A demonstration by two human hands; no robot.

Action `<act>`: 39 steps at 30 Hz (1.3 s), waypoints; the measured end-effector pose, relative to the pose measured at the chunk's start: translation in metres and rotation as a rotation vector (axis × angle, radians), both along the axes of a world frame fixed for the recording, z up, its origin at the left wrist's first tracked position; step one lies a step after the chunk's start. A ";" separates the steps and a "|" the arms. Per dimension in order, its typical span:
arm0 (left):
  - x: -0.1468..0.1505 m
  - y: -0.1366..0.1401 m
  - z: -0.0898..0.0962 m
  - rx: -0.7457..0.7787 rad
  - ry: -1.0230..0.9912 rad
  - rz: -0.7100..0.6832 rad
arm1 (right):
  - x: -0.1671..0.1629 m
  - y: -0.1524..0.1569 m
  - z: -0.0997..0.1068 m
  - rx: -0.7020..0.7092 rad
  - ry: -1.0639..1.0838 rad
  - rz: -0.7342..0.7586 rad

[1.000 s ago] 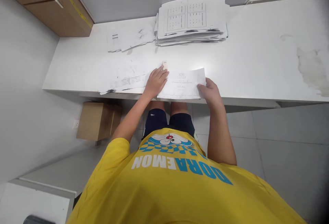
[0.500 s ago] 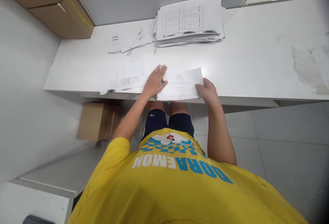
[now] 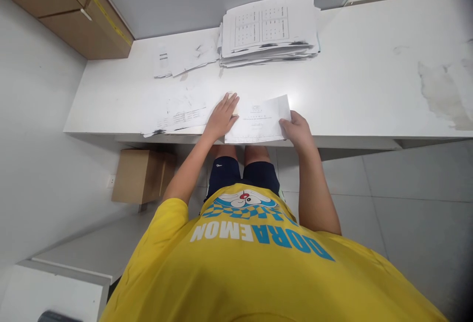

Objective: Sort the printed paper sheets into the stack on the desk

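A white printed sheet of paper [image 3: 255, 124] lies at the desk's front edge, its right side gripped by my right hand [image 3: 297, 129], thumb on top. At the sheet's left end, my left hand [image 3: 221, 116] rests flat with fingers stretched out. A pale cream object [image 3: 236, 110] shows partly from under its fingers; most of it is covered, so its kind is unclear. To the left of that hand, loose printed papers [image 3: 181, 117] lie along the front edge.
On the white desk [image 3: 354, 80], a thick stack of printed papers [image 3: 268, 29] stands at the back beside more loose sheets [image 3: 192, 58]. Cardboard boxes [image 3: 107, 26] fill the back left corner. Another cardboard box [image 3: 133, 177] sits below the desk. A torn, stained patch [image 3: 445, 95] marks the right side.
My left hand lies slightly flatter over the pale object, which shows less now. The sheet and my right hand stay nearly in place; the view has shifted a little.
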State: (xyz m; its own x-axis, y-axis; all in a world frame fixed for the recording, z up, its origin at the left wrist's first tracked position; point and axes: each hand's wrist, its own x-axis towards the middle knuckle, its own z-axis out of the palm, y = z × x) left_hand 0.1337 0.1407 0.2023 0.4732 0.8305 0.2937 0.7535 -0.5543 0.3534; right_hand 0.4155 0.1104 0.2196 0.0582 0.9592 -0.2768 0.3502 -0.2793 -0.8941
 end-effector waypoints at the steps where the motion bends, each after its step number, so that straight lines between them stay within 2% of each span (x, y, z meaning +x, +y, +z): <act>1: 0.000 0.000 0.000 0.001 0.001 -0.001 | 0.000 0.000 0.000 0.000 0.002 -0.004; 14: -0.001 0.002 -0.003 0.009 -0.017 -0.009 | 0.003 0.002 -0.010 0.020 -0.007 -0.007; 27: -0.001 0.004 -0.005 0.008 -0.034 -0.009 | 0.001 0.001 -0.005 0.009 -0.016 -0.011; 39: 0.001 0.002 0.000 -0.048 -0.001 0.005 | -0.004 -0.001 0.003 -0.002 0.003 -0.058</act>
State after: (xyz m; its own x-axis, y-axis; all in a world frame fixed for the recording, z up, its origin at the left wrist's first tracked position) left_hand 0.1346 0.1425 0.2028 0.4685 0.8462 0.2538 0.7563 -0.5326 0.3799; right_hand 0.4114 0.1095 0.2230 0.1130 0.9537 -0.2786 0.3301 -0.3006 -0.8948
